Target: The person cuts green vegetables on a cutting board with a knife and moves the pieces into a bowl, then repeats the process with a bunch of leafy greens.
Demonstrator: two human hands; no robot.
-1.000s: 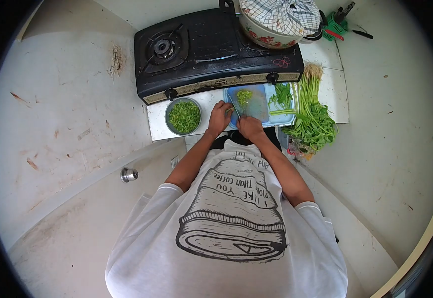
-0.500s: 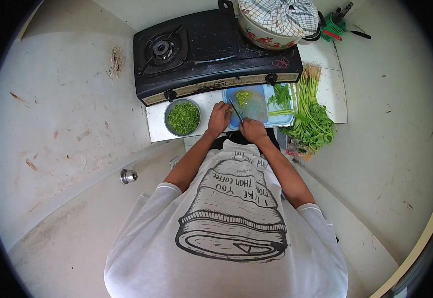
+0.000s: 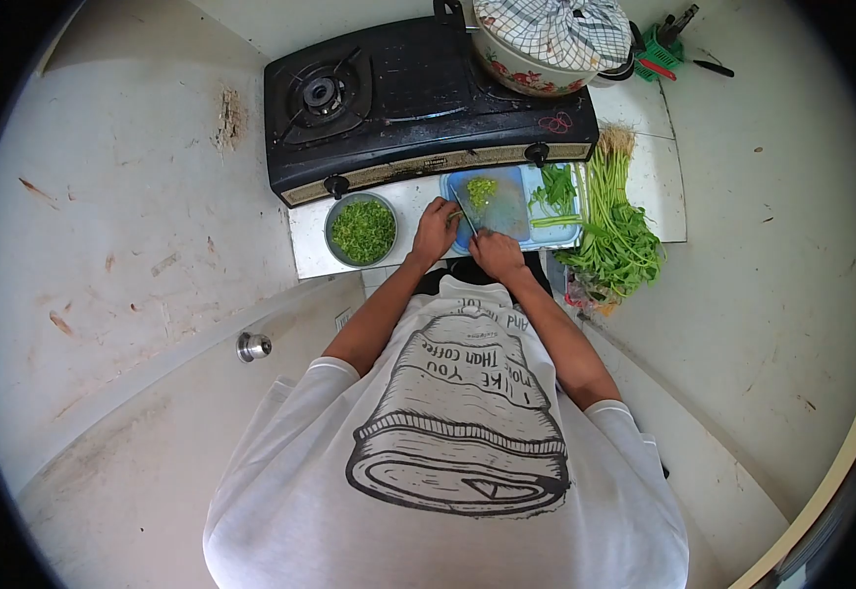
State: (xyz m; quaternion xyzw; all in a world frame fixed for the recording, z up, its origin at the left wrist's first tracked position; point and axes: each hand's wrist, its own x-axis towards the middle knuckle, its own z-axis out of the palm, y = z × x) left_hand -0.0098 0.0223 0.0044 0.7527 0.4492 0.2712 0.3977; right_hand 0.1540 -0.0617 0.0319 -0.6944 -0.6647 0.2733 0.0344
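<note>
My right hand (image 3: 497,254) is closed around the handle of a knife (image 3: 464,209), whose blade points up and left over a blue tray (image 3: 514,234). Beside the blade, my left hand (image 3: 436,232) is closed on green stems (image 3: 455,214), mostly hidden by the fingers. A small pile of chopped stems (image 3: 482,191) lies past the blade on the tray. Cut leaves (image 3: 554,187) and a few loose stalks (image 3: 553,222) rest in its right part. Left of my hands, a grey bowl (image 3: 330,243) holds finely chopped greens (image 3: 363,230).
A black two-burner stove (image 3: 418,83) stands behind the tray, with a cloth-topped floral pot (image 3: 526,74) on its right side. A large bunch of leafy greens (image 3: 616,231) lies right of the tray. A green basket (image 3: 656,49) with utensils sits in the back right corner.
My right hand and the knife handle have shifted very slightly left. My left hand keeps nearly the same place at the tray's left edge.
</note>
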